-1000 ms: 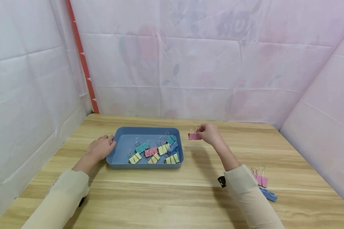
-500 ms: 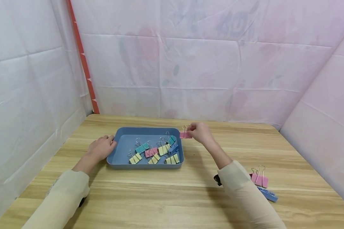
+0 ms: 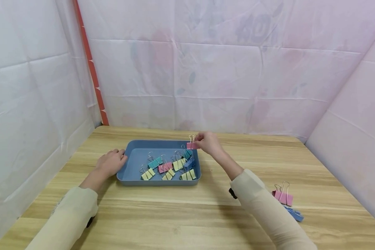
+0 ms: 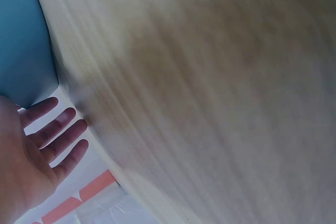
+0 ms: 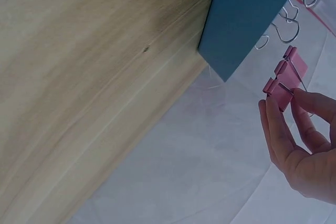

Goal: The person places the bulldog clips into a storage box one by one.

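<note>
Between thumb and fingers my right hand [image 3: 208, 143] pinches a pink binder clip [image 3: 192, 146], its wire handles pointing up. In the head view the clip overlaps the back right corner of the blue tray [image 3: 157, 183]. The right wrist view shows the pink binder clip [image 5: 286, 80] gripped at one end, above the tray's rim. My left hand [image 3: 110, 162] rests at the tray's left edge; the left wrist view has that hand's fingers [image 4: 63, 140] spread and straight beside the tray wall [image 4: 26, 40]. Inside the tray lie several yellow, teal, blue and pink binder clips [image 3: 165, 167].
A pink binder clip [image 3: 283, 198] and a blue binder clip [image 3: 295, 213] lie on the wooden table [image 3: 181, 222] beside my right forearm, partly hidden by the sleeve. Pale cloth walls [image 3: 218, 80] enclose the table at the back and both sides.
My right hand has carried the pink binder clip leftward, from right of the tray to over its back right corner. The left hand has stayed at the tray's left edge.
</note>
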`<state>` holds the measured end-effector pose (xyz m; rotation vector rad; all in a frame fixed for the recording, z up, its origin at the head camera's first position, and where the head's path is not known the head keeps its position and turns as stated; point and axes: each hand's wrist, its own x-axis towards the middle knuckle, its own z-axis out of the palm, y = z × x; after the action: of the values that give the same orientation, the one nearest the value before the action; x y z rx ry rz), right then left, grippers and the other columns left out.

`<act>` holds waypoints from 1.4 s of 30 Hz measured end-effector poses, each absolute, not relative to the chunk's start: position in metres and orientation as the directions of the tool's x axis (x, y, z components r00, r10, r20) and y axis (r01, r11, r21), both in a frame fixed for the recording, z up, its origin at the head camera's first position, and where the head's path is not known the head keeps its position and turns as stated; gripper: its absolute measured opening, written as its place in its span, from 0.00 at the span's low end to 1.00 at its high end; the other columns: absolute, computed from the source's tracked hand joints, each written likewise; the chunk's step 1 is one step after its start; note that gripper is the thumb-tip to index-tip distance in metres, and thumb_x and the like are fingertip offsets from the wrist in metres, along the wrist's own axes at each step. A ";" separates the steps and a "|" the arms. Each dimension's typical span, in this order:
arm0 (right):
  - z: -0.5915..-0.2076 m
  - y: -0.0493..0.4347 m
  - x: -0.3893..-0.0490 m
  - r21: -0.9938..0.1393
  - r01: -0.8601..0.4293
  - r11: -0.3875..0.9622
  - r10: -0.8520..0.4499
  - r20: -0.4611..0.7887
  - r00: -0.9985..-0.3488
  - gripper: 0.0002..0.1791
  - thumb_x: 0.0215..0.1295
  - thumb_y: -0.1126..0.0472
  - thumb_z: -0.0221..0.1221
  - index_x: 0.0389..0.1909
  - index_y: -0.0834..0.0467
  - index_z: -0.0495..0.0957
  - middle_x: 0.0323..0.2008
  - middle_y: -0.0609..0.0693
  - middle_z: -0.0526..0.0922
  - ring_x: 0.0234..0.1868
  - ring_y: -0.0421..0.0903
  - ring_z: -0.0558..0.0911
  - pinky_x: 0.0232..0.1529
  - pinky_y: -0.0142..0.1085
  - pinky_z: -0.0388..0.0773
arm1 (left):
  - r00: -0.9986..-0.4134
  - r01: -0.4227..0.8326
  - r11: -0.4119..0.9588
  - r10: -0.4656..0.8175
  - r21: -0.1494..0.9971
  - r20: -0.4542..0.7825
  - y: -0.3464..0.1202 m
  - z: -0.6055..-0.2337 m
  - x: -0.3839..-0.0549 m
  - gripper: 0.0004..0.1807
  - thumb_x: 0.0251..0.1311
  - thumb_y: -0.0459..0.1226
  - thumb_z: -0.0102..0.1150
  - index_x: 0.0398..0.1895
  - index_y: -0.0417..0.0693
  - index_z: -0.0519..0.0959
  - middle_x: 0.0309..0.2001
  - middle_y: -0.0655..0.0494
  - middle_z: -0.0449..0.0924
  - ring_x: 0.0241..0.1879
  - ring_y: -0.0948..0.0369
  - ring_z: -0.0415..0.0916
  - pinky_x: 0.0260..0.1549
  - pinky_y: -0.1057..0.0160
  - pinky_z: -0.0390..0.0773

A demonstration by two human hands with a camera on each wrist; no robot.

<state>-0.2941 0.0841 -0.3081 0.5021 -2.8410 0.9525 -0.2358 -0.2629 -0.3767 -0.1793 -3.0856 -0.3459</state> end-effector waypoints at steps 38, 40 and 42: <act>-0.320 0.035 -0.306 -0.536 -0.468 0.702 -0.434 0.198 -0.879 0.02 0.55 0.69 0.61 0.27 0.61 0.81 0.27 0.50 0.81 0.29 0.43 0.79 0.30 0.33 0.76 | -0.994 0.106 0.973 0.105 0.205 0.017 -0.262 -0.373 -0.236 0.29 0.66 0.43 0.32 0.60 0.29 0.64 0.57 0.31 0.64 0.56 0.38 0.62 0.51 0.42 0.63; -0.321 0.033 -0.307 -0.534 -0.465 0.707 -0.445 0.176 -0.878 0.02 0.56 0.69 0.60 0.27 0.61 0.81 0.27 0.50 0.81 0.29 0.43 0.79 0.30 0.32 0.76 | -0.994 0.106 0.973 0.104 0.204 0.020 -0.262 -0.373 -0.236 0.29 0.66 0.43 0.32 0.61 0.29 0.64 0.57 0.31 0.64 0.56 0.38 0.62 0.51 0.42 0.64; -0.322 0.030 -0.306 -0.532 -0.463 0.709 -0.458 0.153 -0.876 0.03 0.56 0.69 0.60 0.27 0.61 0.81 0.25 0.50 0.81 0.28 0.43 0.78 0.29 0.32 0.75 | -0.994 0.107 0.973 0.105 0.203 0.020 -0.261 -0.372 -0.236 0.29 0.66 0.43 0.32 0.61 0.29 0.64 0.57 0.31 0.64 0.56 0.38 0.62 0.51 0.42 0.64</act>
<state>-0.3064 0.0304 -0.3215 0.7802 -2.8945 0.9058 -0.2356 -0.2612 -0.3721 -0.1672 -3.1110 -0.3207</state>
